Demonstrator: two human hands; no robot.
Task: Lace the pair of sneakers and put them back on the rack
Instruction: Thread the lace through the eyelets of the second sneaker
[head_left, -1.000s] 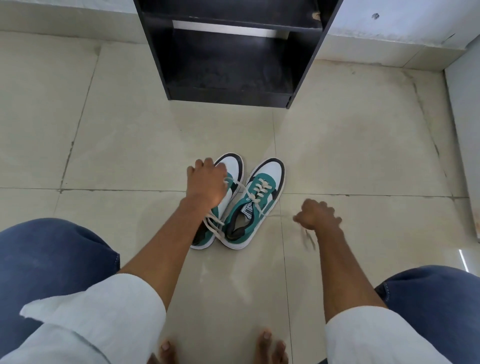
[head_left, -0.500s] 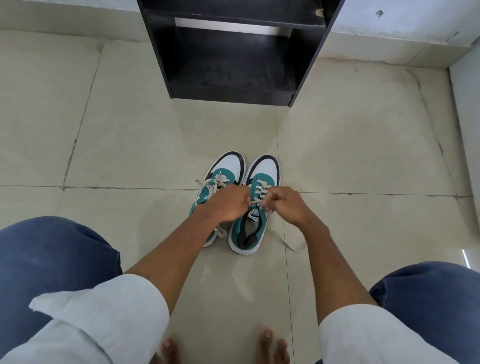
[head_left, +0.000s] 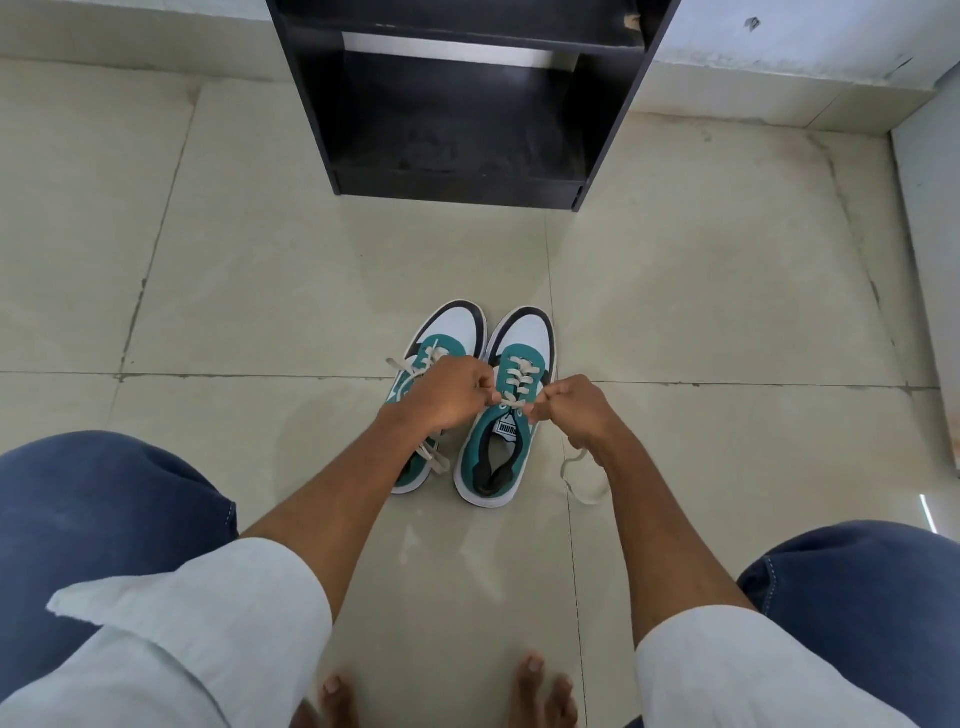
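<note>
Two green, white and black sneakers stand side by side on the tiled floor, toes pointing away from me. My left hand lies over the left sneaker and pinches the cream lace at the right sneaker's top eyelets. My right hand grips the other end of that lace, whose loose tail loops on the floor to the right. The left sneaker's laces trail loose beside its heel. The black shoe rack stands just beyond the shoes, its bottom shelf bare.
My knees in blue jeans frame the scene on both sides, and my bare toes show at the bottom. A white wall closes the right side. Pale floor tiles spread around the shoes.
My right hand came in from the floor at the right to the right sneaker. My left hand shifted off the left sneaker's toe. Both now pull the lace ends apart.
</note>
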